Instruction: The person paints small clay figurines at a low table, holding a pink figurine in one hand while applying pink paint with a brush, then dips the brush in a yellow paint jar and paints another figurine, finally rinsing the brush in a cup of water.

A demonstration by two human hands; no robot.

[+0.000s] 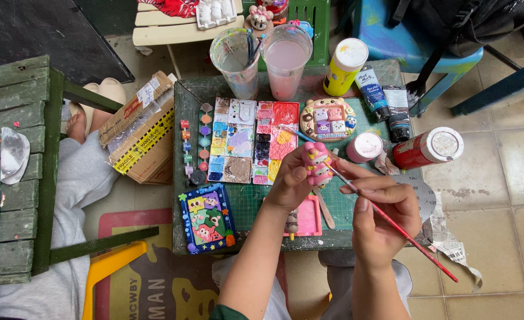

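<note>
Item: small pink painted plaster figurine (pixel 317 163), upright, gripped in the closed left hand (pixel 290 184) above the green table (pixel 356 204).
Tool: thin red-handled paintbrush (pixel 392 222), pinched by the right hand (pixel 383 216); its long axis runs lower right to upper left, tip touching the figurine (right side). Both hands sit close together.

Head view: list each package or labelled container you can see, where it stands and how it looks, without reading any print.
Cardboard box: left of table, brown, yellow-black tape.
Yellow bottle: table's far edge, white cap.
Two paint tubes: right of it, dark, lying flat.
Red bottle: right edge, on its side, white cap.
</note>
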